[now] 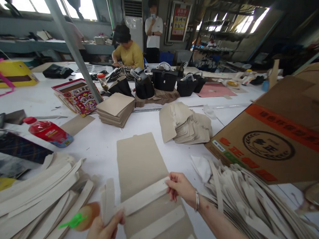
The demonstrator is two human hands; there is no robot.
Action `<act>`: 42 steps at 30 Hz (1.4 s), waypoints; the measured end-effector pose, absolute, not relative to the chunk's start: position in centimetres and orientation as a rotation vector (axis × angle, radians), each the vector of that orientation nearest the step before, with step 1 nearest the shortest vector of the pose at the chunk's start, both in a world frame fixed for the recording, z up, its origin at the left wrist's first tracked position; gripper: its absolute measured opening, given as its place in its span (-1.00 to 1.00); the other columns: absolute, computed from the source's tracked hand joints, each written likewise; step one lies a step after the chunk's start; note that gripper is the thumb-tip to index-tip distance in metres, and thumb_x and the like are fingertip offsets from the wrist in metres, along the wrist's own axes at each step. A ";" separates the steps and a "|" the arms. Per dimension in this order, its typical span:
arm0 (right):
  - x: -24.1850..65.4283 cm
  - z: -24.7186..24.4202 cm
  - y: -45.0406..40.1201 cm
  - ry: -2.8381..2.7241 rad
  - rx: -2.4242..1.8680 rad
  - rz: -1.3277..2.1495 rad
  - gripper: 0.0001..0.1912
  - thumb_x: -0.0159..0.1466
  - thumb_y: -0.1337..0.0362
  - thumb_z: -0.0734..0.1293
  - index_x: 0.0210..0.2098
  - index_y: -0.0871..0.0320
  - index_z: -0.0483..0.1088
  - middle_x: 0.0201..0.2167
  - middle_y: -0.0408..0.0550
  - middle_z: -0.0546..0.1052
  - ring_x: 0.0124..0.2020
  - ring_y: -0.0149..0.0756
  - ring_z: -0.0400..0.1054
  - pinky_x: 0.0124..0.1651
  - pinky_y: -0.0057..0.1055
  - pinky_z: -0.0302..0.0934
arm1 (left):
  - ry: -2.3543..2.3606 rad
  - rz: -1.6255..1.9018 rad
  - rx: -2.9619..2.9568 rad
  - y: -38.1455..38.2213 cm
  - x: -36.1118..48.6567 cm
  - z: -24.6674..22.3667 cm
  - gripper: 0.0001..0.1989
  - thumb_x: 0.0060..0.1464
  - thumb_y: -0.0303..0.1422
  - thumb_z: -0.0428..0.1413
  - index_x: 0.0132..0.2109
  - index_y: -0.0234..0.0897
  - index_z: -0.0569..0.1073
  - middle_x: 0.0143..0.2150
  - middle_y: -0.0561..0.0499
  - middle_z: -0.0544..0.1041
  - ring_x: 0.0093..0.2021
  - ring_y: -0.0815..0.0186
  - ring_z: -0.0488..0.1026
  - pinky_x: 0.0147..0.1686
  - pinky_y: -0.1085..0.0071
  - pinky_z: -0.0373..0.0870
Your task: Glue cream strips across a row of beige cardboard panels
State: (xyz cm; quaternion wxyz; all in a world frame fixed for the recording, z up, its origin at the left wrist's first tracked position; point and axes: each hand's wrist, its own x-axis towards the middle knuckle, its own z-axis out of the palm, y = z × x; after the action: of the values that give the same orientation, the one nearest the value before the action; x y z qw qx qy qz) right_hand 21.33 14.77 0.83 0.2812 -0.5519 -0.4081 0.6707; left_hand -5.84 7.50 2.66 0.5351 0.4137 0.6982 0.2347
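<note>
Right hand (181,187) pinches the right end of a pale strip (147,196) between thumb and fingers; strip lies slantwise across a long grey-beige cardboard sheet (139,159) on the white surface (94,157). Left hand (107,227) at the strip's left end, fingers curled, thumb against or very near it; a couple of short upright strips (107,200) rise from the same hand, exact grip unclear. Another pale strip (157,227) crosses the sheet nearer the wearer, roughly parallel, with part of one more at the bottom edge. Loose strip pile (34,195) on the left, bigger strip heap (251,204) on the right, beside a printed carton (275,128). Beyond the sheet: neat cardboard stack (114,110) to the left, uneven stack of cut pieces (187,124) to the right. Red-capped bottle (50,131) lies on its side, left. Black handbags (164,79) stand farther back; person in yellow (129,54) sits behind, person in white (154,29) stands.
</note>
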 end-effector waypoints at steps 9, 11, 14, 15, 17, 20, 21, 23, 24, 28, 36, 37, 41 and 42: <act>21.9 -3.6 20.6 -1.310 -1.771 1.570 -0.79 0.11 0.23 0.24 -0.59 0.15 0.17 -0.76 -0.30 0.34 -0.83 -0.56 0.16 -0.79 -0.64 -0.05 | 1.869 0.582 0.981 13.0 -4.8 1.3 -0.43 -0.39 0.20 0.08 -0.63 -0.29 0.35 -0.78 0.13 0.19 -0.69 0.37 0.14 -0.62 0.42 0.06; 21.9 -4.0 20.8 -1.344 -1.818 1.505 -0.80 0.10 0.24 0.25 -0.59 0.15 0.19 -0.76 -0.30 0.32 -0.83 -0.54 0.15 -0.78 -0.62 -0.06 | 1.881 0.578 0.983 13.5 -4.6 1.0 -0.46 -0.37 0.17 0.09 -0.61 -0.29 0.35 -0.77 0.14 0.21 -0.69 0.36 0.17 -0.62 0.42 0.08; 22.0 -4.2 21.0 -1.406 -1.881 1.390 -0.81 0.09 0.24 0.26 -0.60 0.15 0.23 -0.76 -0.29 0.31 -0.81 -0.53 0.13 -0.74 -0.58 -0.05 | 1.903 0.550 1.001 13.9 -4.8 0.2 -0.49 -0.33 0.14 0.07 -0.57 -0.27 0.35 -0.76 0.14 0.23 -0.68 0.34 0.21 -0.61 0.41 0.11; 22.0 -4.2 21.0 -1.429 -1.898 1.352 -0.81 0.09 0.24 0.27 -0.60 0.16 0.25 -0.76 -0.28 0.32 -0.79 -0.52 0.14 -0.71 -0.57 -0.04 | 1.910 0.535 1.012 14.0 -4.9 -0.1 -0.50 -0.31 0.14 0.06 -0.56 -0.27 0.35 -0.76 0.14 0.24 -0.68 0.33 0.22 -0.61 0.41 0.12; 22.0 -4.2 21.1 -1.475 -1.926 1.277 -0.82 0.08 0.24 0.28 -0.61 0.16 0.28 -0.74 -0.26 0.34 -0.72 -0.49 0.17 -0.63 -0.54 0.00 | 1.928 0.503 1.030 14.1 -5.3 -0.6 -0.51 -0.27 0.13 0.03 -0.56 -0.26 0.35 -0.77 0.13 0.24 -0.68 0.32 0.22 -0.61 0.40 0.13; 21.9 -4.3 21.1 -1.534 -1.967 1.171 -0.81 0.07 0.22 0.29 -0.61 0.17 0.32 -0.70 -0.22 0.37 -0.61 -0.45 0.22 -0.52 -0.52 0.02 | 1.955 0.474 1.043 14.2 -5.7 -1.2 -0.52 -0.23 0.12 0.02 -0.55 -0.26 0.35 -0.78 0.12 0.26 -0.68 0.30 0.23 -0.60 0.39 0.13; 21.8 -4.3 21.2 -1.549 -1.983 1.142 -0.81 0.07 0.21 0.29 -0.61 0.16 0.33 -0.69 -0.21 0.38 -0.59 -0.44 0.23 -0.50 -0.51 0.02 | 1.965 0.468 1.046 14.3 -5.8 -1.4 -0.53 -0.23 0.11 0.02 -0.55 -0.26 0.35 -0.78 0.12 0.27 -0.68 0.29 0.24 -0.60 0.39 0.14; 21.7 -4.3 21.2 -1.576 -2.016 1.094 -0.80 0.06 0.20 0.30 -0.62 0.16 0.34 -0.66 -0.20 0.39 -0.55 -0.42 0.23 -0.47 -0.51 0.00 | 1.982 0.449 1.057 14.3 -6.0 -1.8 -0.53 -0.22 0.11 0.02 -0.55 -0.25 0.35 -0.78 0.11 0.28 -0.67 0.27 0.26 -0.59 0.38 0.14; 21.7 -4.3 21.3 -1.588 -2.033 1.076 -0.80 0.06 0.20 0.30 -0.62 0.16 0.35 -0.64 -0.19 0.39 -0.54 -0.42 0.23 -0.46 -0.51 0.00 | 1.988 0.437 1.066 14.3 -6.2 -2.0 -0.52 -0.22 0.12 0.01 -0.55 -0.25 0.35 -0.78 0.11 0.29 -0.67 0.26 0.27 -0.58 0.38 0.15; 21.5 -4.4 21.3 -1.630 -2.076 1.036 -0.79 0.08 0.18 0.29 -0.60 0.15 0.36 -0.63 -0.19 0.40 -0.53 -0.42 0.22 -0.44 -0.51 -0.02 | 1.988 0.350 1.115 14.4 -6.9 -2.9 -0.51 -0.19 0.13 -0.01 -0.53 -0.25 0.37 -0.76 0.09 0.33 -0.63 0.24 0.31 -0.54 0.37 0.18; 21.5 -4.3 21.1 -1.676 -2.092 1.007 -0.79 0.09 0.17 0.28 -0.59 0.14 0.35 -0.62 -0.19 0.41 -0.53 -0.42 0.23 -0.44 -0.52 -0.01 | 1.995 0.297 1.129 14.5 -7.0 -3.1 -0.56 -0.13 0.07 -0.02 -0.54 -0.24 0.38 -0.75 0.09 0.34 -0.61 0.22 0.36 -0.54 0.38 0.19; 21.4 -4.3 21.1 -1.677 -2.096 1.002 -0.79 0.10 0.17 0.28 -0.59 0.14 0.35 -0.62 -0.19 0.41 -0.54 -0.43 0.23 -0.44 -0.52 -0.01 | 1.991 0.303 1.129 14.5 -7.0 -3.1 -0.56 -0.12 0.06 -0.01 -0.53 -0.25 0.39 -0.75 0.09 0.34 -0.61 0.22 0.36 -0.54 0.39 0.19; 21.3 -4.3 21.0 -1.689 -2.098 0.986 -0.77 0.11 0.15 0.26 -0.59 0.13 0.33 -0.63 -0.19 0.41 -0.54 -0.42 0.23 -0.45 -0.52 -0.01 | 2.001 0.336 1.107 14.6 -6.9 -3.2 -0.60 -0.09 0.01 -0.01 -0.50 -0.25 0.38 -0.75 0.10 0.34 -0.62 0.24 0.36 -0.57 0.41 0.17; 21.3 -4.3 21.0 -1.697 -2.091 0.987 -0.77 0.11 0.15 0.26 -0.60 0.13 0.32 -0.64 -0.19 0.41 -0.54 -0.42 0.23 -0.45 -0.52 -0.01 | 2.006 0.346 1.104 14.6 -6.9 -3.1 -0.62 -0.07 -0.01 -0.01 -0.51 -0.26 0.38 -0.75 0.10 0.33 -0.62 0.26 0.35 -0.57 0.42 0.17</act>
State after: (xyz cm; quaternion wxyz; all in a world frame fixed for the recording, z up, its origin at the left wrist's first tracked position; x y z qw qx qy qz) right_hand 21.28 21.01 -4.28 0.1362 -0.7223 -0.5861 0.3408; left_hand -6.90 14.61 -3.13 0.4014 0.4367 0.7934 0.1368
